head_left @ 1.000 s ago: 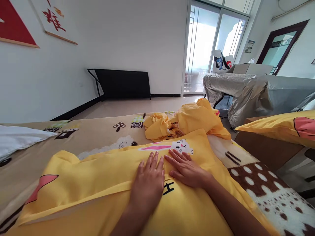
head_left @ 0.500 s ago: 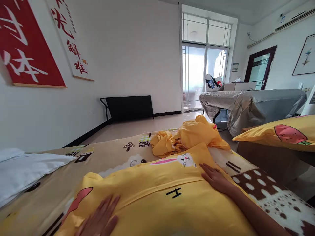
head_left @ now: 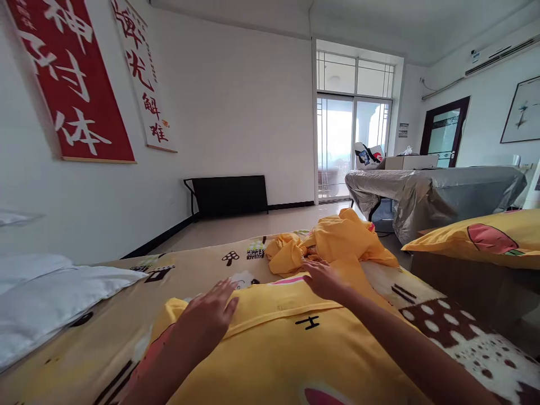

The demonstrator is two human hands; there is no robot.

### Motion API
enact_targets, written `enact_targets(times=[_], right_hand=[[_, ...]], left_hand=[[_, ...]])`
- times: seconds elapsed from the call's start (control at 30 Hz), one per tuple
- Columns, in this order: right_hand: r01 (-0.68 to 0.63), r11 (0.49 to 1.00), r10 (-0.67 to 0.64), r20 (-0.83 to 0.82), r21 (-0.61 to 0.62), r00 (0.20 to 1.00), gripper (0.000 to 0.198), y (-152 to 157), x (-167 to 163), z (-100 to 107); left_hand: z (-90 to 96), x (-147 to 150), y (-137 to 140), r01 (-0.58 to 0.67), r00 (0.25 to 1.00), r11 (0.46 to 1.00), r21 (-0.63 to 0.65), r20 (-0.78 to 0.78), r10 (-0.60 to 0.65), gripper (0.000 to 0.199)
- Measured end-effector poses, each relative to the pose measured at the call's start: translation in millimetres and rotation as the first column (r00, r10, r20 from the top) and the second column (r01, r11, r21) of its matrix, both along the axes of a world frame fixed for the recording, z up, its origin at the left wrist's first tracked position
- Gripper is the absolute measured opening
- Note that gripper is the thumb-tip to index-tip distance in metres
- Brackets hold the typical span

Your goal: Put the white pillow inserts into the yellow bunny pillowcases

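Observation:
A yellow pillow [head_left: 270, 349] with a black letter and part of a pink-eared print lies in front of me on the bed. Over its far left part is my left hand [head_left: 213, 308], fingers stretched out and nothing held. My right hand [head_left: 323, 279] lies flat near the pillow's far edge, over the rabbit print, its fingers extended. Whether either palm presses on the cloth is hard to tell. Just past my right hand sits a crumpled heap of yellow-orange cloth [head_left: 350, 239].
White pillows [head_left: 76, 301] lie on the patterned bed blanket [head_left: 198, 267] at the left. Another yellow pillow [head_left: 489, 239] rests on a brown surface at the right. Beyond stand a plastic-covered table [head_left: 459, 191] and a folded black frame [head_left: 230, 196] by the wall.
My left hand has moved forward and right along the pillow. My right hand has shifted left and forward, now covering the rabbit's face. The view has tilted up slightly.

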State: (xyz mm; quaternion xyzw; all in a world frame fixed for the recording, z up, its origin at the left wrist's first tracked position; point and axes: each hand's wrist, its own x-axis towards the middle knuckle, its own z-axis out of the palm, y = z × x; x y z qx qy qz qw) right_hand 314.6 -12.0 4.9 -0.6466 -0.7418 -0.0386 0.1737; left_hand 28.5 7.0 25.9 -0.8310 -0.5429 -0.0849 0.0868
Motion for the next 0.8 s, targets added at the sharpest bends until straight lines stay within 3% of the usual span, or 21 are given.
enact_targets(times=[0.07,0.13,0.27,0.4,0.63,0.8], right_hand=[[-0.095,0.995,0.095,0.022,-0.017,0.995,0.032,29,-48,5],[-0.146,0.987,0.149,0.047,-0.068,0.988,0.025,50,-80,-4],[-0.186,0.976,0.19,0.024,-0.114,0.981,0.027,68,-84,-43],[-0.214,0.972,0.208,-0.064,-0.093,0.976,0.037,72,-40,-74],[-0.195,0.967,0.154,-0.232,-0.164,0.96,0.054,69,63,-93],[-0.026,0.977,-0.037,-0.294,-0.21,0.955,0.064,46,133,-126]], left_hand=[[10.2,46,16,0.053,0.997,0.997,-0.049,-0.054,-0.056,0.05],[3.4,77,33,0.048,0.996,0.994,-0.094,-0.065,-0.054,0.045],[-49.8,78,61,0.014,0.997,0.982,-0.191,-0.07,-0.028,0.045],[-93.6,41,81,0.086,0.994,0.971,-0.222,-0.051,-0.1,0.048],[-114.9,-41,124,-0.042,0.999,0.931,-0.362,-0.032,0.032,0.058],[-142.3,-98,155,-0.102,0.99,0.95,-0.294,-0.127,0.067,0.058]])
